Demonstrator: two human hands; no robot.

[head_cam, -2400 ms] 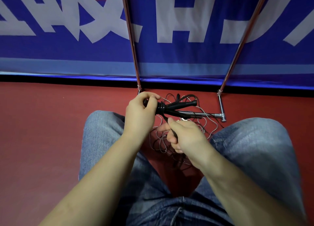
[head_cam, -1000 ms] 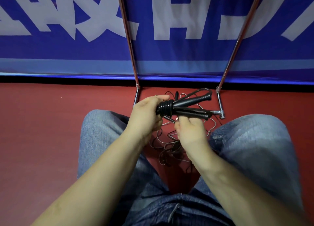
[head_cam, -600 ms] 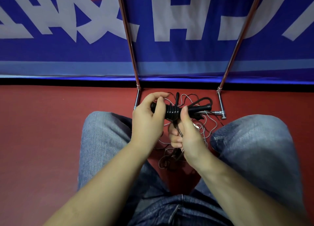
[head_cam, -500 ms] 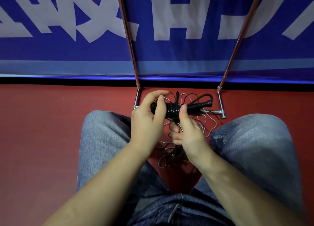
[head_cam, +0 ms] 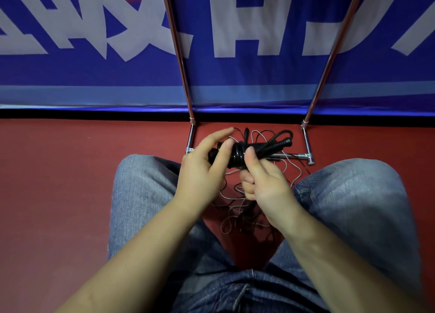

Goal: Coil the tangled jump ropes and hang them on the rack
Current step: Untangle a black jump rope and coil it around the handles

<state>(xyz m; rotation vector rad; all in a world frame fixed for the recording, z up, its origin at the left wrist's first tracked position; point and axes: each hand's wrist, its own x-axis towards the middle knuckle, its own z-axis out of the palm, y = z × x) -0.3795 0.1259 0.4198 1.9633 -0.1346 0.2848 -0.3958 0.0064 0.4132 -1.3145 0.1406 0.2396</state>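
A black jump rope (head_cam: 237,156) is wound in tight turns around its own two handles, which stick out to the right. My left hand (head_cam: 203,169) holds the bundle's left end with thumb and palm, its fingers stretched out. My right hand (head_cam: 263,183) grips the bundle from below, thumb pressed on the coils. On the red floor between my knees lies a tangle of thin grey and black ropes (head_cam: 237,216). The chrome rack (head_cam: 306,145) stands just behind, its two poles rising out of view.
My legs in blue jeans (head_cam: 348,206) are spread on either side of the tangle. A blue banner with white lettering (head_cam: 94,53) forms a wall right behind the rack. Red floor (head_cam: 58,183) stretches to the left.
My right hand moved from under the handles up onto the coils and grips them. My left hand's fingers have stretched out. The bundle stays at the same height in front of the rack.
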